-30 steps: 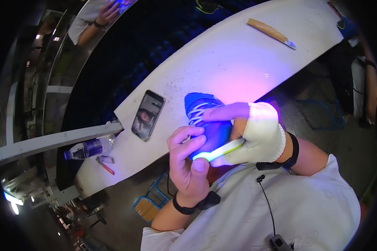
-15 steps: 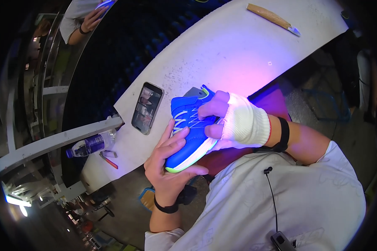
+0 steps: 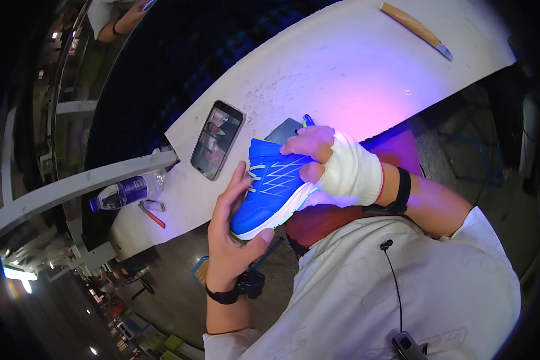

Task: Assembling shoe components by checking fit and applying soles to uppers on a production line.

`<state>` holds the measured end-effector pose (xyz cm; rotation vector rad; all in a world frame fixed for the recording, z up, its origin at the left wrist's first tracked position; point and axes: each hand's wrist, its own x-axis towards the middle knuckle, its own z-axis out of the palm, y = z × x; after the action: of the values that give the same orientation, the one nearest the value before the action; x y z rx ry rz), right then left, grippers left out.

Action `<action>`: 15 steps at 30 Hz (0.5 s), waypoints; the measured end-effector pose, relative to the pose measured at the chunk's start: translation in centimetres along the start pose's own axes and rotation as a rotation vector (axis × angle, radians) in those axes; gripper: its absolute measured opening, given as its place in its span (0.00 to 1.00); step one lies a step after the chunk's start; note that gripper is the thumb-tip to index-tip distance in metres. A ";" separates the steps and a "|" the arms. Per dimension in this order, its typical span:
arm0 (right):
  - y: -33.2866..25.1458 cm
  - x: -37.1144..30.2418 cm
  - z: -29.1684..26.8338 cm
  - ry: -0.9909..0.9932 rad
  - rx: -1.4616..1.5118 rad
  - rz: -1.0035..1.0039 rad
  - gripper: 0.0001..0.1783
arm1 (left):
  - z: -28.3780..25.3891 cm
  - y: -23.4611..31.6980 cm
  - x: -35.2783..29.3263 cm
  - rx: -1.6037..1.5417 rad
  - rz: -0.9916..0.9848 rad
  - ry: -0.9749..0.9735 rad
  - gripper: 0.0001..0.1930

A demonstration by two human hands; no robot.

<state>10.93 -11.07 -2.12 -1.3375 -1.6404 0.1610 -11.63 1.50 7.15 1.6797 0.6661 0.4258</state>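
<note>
A blue sneaker (image 3: 273, 189) with pale laces and a white sole is held above the near edge of the white table. My left hand (image 3: 231, 231) cups its toe, thumb on the sole and fingers over the lace side. My right hand (image 3: 330, 162), in a white fingerless glove, grips the heel part and collar from the right. The heel's back and part of the opening are hidden behind my right fingers. A dark grey flat piece (image 3: 284, 130) shows beyond the shoe's collar; whether it lies on the table or inside the shoe, I cannot tell.
Left of the shoe, a phone (image 3: 218, 140) lies on the white table (image 3: 294, 90). A wooden-handled knife (image 3: 417, 30) lies at the far right. A water bottle (image 3: 128, 191) and a small red-handled tool (image 3: 153, 215) lie near a pale metal bar (image 3: 84, 183). Another person's arm (image 3: 123, 24) shows top left.
The sneaker has turned so that its side with crossed silver lines faces up more. My left fingers have come off the laces a little. The view has shifted slightly.
</note>
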 end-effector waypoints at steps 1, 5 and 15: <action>-0.1 -0.1 0.5 0.017 -0.058 -0.047 0.24 | 0.0 0.8 0.1 -0.001 -0.005 0.015 0.44; -0.4 -0.1 0.9 0.003 -0.152 -0.127 0.23 | 0.4 1.3 0.8 0.320 -0.259 -0.115 0.47; -0.3 -1.5 3.1 0.190 -0.243 -0.223 0.17 | 1.7 1.6 0.8 0.678 -0.196 -0.029 0.44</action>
<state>8.40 -11.04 -4.43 -1.2917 -1.6694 -0.2983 -9.68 0.52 8.29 2.2176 1.0174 0.0234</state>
